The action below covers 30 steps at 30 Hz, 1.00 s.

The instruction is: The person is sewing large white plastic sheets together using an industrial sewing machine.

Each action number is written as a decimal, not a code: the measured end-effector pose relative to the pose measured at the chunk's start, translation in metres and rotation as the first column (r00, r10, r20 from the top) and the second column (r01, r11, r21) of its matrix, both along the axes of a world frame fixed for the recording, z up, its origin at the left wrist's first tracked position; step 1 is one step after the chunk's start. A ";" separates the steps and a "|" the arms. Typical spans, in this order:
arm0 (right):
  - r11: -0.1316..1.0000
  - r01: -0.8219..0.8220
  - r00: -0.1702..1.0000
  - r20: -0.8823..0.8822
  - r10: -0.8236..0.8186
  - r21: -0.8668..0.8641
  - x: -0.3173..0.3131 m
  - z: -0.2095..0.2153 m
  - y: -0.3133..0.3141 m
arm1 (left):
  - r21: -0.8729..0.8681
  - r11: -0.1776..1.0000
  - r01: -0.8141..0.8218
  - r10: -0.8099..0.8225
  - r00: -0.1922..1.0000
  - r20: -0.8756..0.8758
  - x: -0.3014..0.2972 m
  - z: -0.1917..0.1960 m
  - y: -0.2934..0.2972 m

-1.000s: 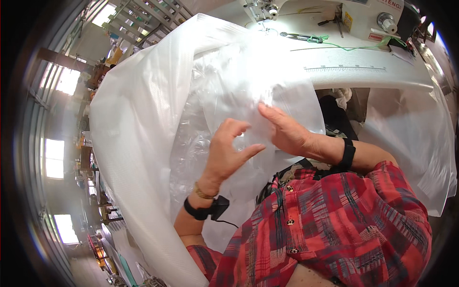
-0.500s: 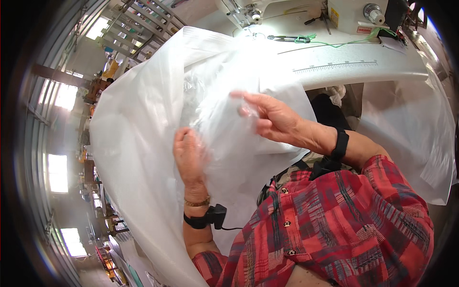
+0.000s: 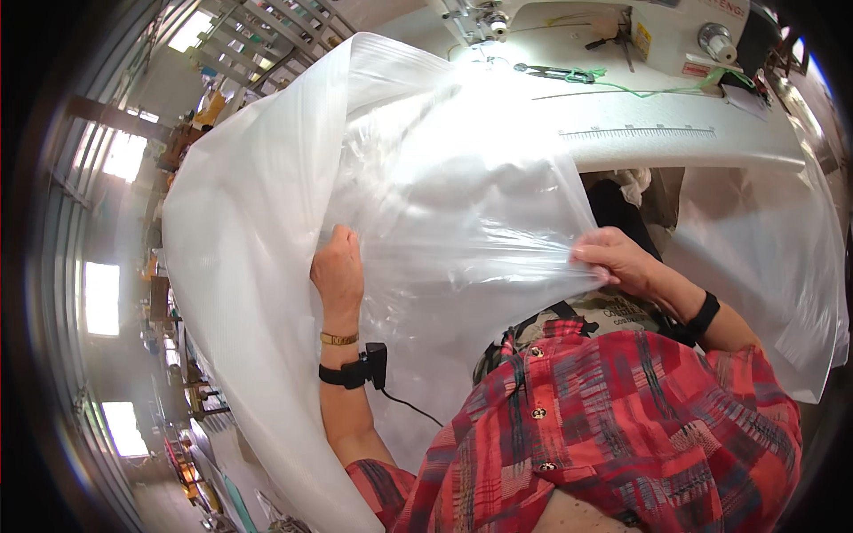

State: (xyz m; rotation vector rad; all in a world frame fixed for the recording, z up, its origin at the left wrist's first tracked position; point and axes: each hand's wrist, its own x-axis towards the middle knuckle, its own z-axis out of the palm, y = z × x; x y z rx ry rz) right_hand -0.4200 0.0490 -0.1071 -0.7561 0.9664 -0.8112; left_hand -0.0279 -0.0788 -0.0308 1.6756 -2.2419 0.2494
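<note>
A large sheet of clear plastic film (image 3: 444, 186) is stretched in front of me, over a bigger white translucent plastic sheet (image 3: 240, 266). My left hand (image 3: 338, 271) grips the clear film at its left side, fingers curled into it. My right hand (image 3: 613, 258) pinches the film's lower right edge and holds it taut. Both wrists carry black bands, the left one with a small device and a cable.
A white sewing machine (image 3: 657, 31) stands on a white table (image 3: 675, 133) at the top, with scissors (image 3: 551, 73) and green thread beside it. More plastic sheet (image 3: 764, 258) hangs off the table at the right. Windows and racks fill the left rim.
My right hand has dropped from the upper middle of the film to its lower right edge. My left hand has slid left and up, and the film is now spread wider.
</note>
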 end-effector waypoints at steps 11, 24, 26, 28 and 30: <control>0.948 -0.282 0.944 -0.132 0.302 0.147 -0.030 -0.016 0.016 | -0.640 0.624 0.449 -0.208 0.885 0.417 -0.047 0.068 -0.023; 0.797 -0.522 0.365 -0.924 -0.111 -0.303 -0.027 0.040 -0.002 | -0.555 0.728 0.403 -0.147 0.882 0.447 -0.034 0.104 -0.073; 0.744 -0.578 0.273 -0.938 -0.212 -0.336 -0.021 0.049 -0.005 | -0.477 0.779 0.408 -0.223 0.890 0.397 -0.024 0.135 -0.046; 0.702 -0.602 0.217 -0.924 -0.316 -0.381 -0.018 0.058 -0.009 | -0.313 0.830 0.462 -0.429 0.887 0.172 -0.036 0.147 -0.042; 0.607 -0.577 0.383 -0.837 -0.390 -0.546 -0.004 0.056 -0.022 | -0.095 0.918 0.384 -0.396 0.896 -0.199 -0.031 0.178 -0.008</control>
